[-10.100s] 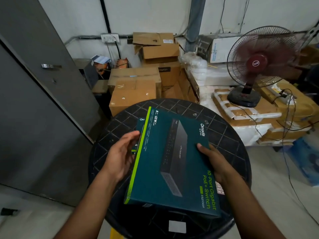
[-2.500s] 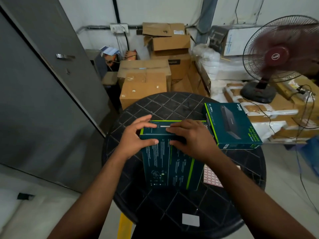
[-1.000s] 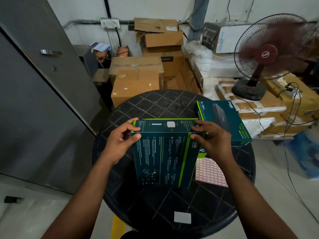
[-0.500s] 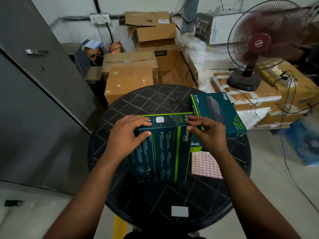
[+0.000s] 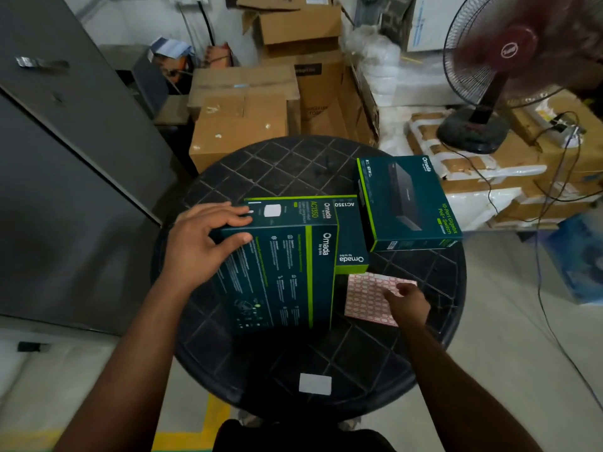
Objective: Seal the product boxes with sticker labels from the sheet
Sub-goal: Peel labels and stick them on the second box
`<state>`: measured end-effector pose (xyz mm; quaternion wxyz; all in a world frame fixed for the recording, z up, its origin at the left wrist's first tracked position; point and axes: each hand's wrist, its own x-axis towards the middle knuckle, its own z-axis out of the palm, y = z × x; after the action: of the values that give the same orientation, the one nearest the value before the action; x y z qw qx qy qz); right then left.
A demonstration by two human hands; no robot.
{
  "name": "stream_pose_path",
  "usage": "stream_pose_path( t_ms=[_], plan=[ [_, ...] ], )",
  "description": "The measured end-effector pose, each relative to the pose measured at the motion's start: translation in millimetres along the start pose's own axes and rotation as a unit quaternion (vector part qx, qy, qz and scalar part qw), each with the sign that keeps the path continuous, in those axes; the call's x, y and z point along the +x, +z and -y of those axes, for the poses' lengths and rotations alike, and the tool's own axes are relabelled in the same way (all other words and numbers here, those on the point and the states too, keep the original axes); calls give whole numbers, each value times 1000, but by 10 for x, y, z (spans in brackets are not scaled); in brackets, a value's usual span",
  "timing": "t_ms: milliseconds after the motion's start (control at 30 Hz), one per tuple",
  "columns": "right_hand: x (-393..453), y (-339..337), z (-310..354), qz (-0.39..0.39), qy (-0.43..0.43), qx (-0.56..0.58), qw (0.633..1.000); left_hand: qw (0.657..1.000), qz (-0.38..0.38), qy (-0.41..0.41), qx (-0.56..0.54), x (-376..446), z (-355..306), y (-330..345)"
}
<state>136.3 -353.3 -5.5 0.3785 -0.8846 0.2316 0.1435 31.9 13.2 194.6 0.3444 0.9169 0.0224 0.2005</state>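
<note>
Right hand (image 5: 409, 303) now off the AC1350 box (image 5: 284, 269), fingertips pinching at the sticker sheet (image 5: 368, 296) lying just right of it on the round table (image 5: 293, 168). Left hand (image 5: 202, 241) still gripping the box's upper left corner, steadying it upright. Next label likely being fetched; no sticker visible yet on the uppermost flap.

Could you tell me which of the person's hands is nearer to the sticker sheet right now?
The right hand is nearer: its fingertips are on the sticker sheet. The left hand is farther away, gripping the upper left corner of the AC1350 box.
</note>
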Motion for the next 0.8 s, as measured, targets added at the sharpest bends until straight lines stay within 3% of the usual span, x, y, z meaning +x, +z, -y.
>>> stream_pose_path(
  t_ms=[167,300,633,700,800],
  plan=[
    [78,65,-117,-5,66,-167,984,1000,-12,-9,10,4,-31,13],
    [155,51,-70,8,98,-177,979,1000,-6,-22,6,-5,-63,27],
    [96,-38,-67,19,171,31,985,1000,-13,-22,3,-43,-88,23],
    [8,-62,-6,46,164,71,983,1000,-16,-20,4,-36,-88,16],
    [-179,-110,231,23,109,154,982,1000,-15,-15,2,-34,-83,2]
  ],
)
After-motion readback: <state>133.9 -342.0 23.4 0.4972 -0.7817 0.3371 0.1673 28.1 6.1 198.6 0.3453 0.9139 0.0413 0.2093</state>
